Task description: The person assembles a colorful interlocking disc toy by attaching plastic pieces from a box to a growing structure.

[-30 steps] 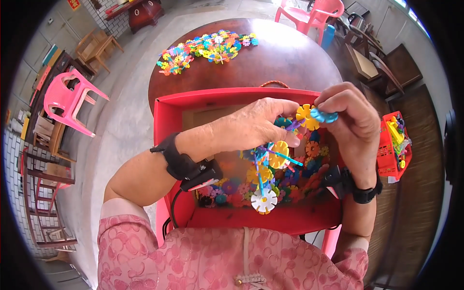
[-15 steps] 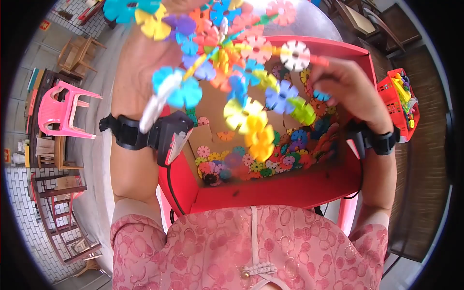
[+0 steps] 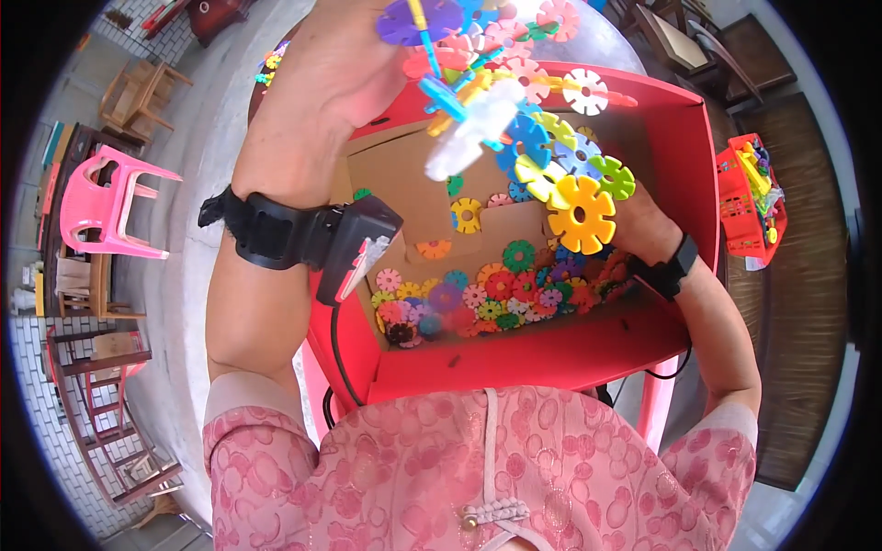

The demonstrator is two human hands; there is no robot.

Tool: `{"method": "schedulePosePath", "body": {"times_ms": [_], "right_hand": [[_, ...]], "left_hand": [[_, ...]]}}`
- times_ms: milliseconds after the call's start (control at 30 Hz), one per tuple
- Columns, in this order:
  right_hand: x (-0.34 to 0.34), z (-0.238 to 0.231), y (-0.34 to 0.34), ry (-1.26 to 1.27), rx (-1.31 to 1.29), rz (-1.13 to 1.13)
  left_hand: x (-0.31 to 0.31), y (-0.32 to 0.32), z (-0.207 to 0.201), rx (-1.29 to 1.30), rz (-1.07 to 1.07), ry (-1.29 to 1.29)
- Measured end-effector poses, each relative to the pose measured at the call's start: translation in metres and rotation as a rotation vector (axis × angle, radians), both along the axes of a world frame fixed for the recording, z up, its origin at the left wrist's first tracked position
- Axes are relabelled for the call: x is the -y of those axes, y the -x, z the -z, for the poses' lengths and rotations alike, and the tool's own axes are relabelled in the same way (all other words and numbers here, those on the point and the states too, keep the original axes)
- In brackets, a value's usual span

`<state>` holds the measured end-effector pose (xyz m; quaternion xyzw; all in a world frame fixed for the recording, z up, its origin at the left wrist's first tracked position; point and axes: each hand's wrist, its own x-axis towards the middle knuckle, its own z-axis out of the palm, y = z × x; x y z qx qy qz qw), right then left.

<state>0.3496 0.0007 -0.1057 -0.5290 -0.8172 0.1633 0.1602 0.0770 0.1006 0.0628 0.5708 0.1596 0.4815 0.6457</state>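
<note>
A branching cluster of interlocking plastic flower discs (image 3: 582, 215), in yellow, blue, green, pink, white and purple, hangs over the red box (image 3: 687, 165). My left hand (image 3: 354, 69) is closed on the cluster's far left part; its fingertips are hidden behind a purple disc. Close behind the yellow and green discs on the near right is my right hand (image 3: 648, 225), lowered toward the box. Its fingers are out of sight behind the discs, so I cannot tell what they grip. A whitish piece in the cluster's middle is blurred.
Loose flower discs (image 3: 519, 285) in many colours lie in the box, mostly along its near side, over brown cardboard. A red basket of toys (image 3: 753, 197) stands to the right. Pink plastic chairs (image 3: 101, 202) and wooden furniture are at the left.
My right hand has dropped from the cluster's right tip to behind its near right discs. My left hand has shifted right, and the cluster has turned and moved right with it.
</note>
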Motion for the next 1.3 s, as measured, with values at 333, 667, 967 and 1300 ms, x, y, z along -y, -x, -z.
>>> {"method": "schedulePosePath", "body": {"times_ms": [333, 667, 967, 1300], "right_hand": [[-0.002, -0.013, 0.007, -0.194, 0.037, -0.085], [-0.039, -0.001, 0.037, -0.285, 0.047, -0.233], [-0.055, -0.015, 0.075, 0.014, 0.015, -0.333], [-0.078, -0.001, 0.073, 0.197, 0.138, -0.371]], "left_hand": [[-0.018, -0.002, 0.004, 0.051, 0.080, -0.020], [-0.032, -0.011, 0.004, 0.037, 0.117, 0.030], [-0.048, -0.018, 0.008, 0.047, 0.170, -0.049], [-0.051, -0.021, 0.007, 0.025, 0.144, -0.022]]}}
